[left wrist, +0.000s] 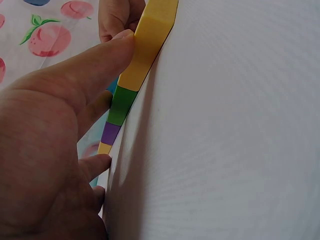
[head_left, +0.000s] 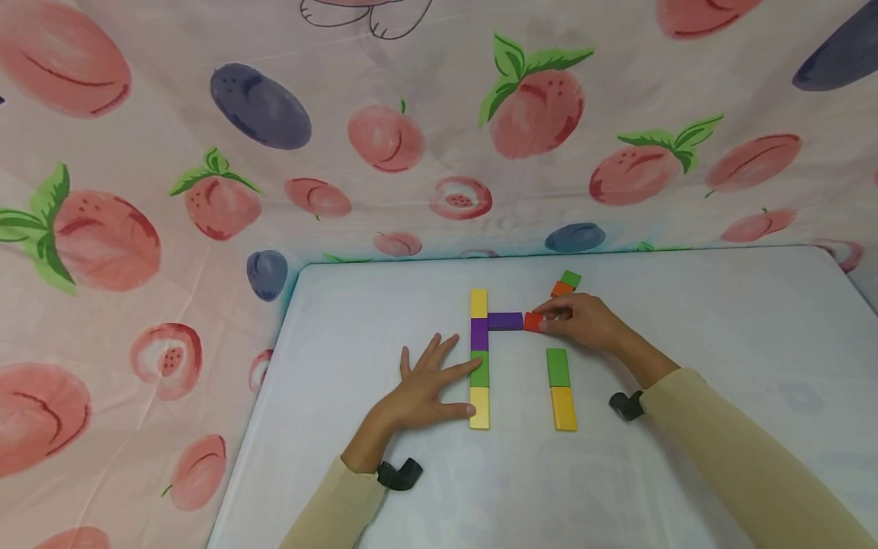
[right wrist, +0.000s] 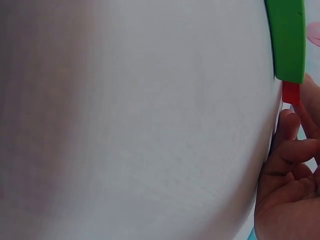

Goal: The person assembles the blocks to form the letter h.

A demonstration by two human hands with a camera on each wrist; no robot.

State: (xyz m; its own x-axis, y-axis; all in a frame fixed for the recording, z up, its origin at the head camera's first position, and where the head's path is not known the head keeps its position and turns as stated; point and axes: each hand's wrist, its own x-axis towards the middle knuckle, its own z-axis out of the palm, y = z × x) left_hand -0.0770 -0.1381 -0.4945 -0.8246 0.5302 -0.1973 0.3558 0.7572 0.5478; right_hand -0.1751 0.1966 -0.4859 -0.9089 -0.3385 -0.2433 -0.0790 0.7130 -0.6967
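Observation:
A straight column of blocks lies on the table: a yellow block (head_left: 479, 303) farthest away, then a purple block (head_left: 479, 334), a green block (head_left: 483, 375) and a nearer yellow block (head_left: 481, 417). My left hand (head_left: 414, 393) is spread beside it, thumb at the nearer yellow block and index finger at the green one. A second purple block (head_left: 505, 322) extends rightward from the column's purple block. At its right end, my right hand (head_left: 586, 322) pinches a small red block (head_left: 531, 322) between thumb and fingers. The right wrist view shows the red block (right wrist: 291, 93) partly behind a green block (right wrist: 289, 42).
Right of the column, another green block (head_left: 559, 367) and a yellow-orange block (head_left: 565, 409) lie end to end. Beyond my right hand are an orange block (head_left: 562, 289) and a small green block (head_left: 571, 279). A fruit-patterned cloth (head_left: 329, 114) hangs behind the white table (head_left: 329, 328).

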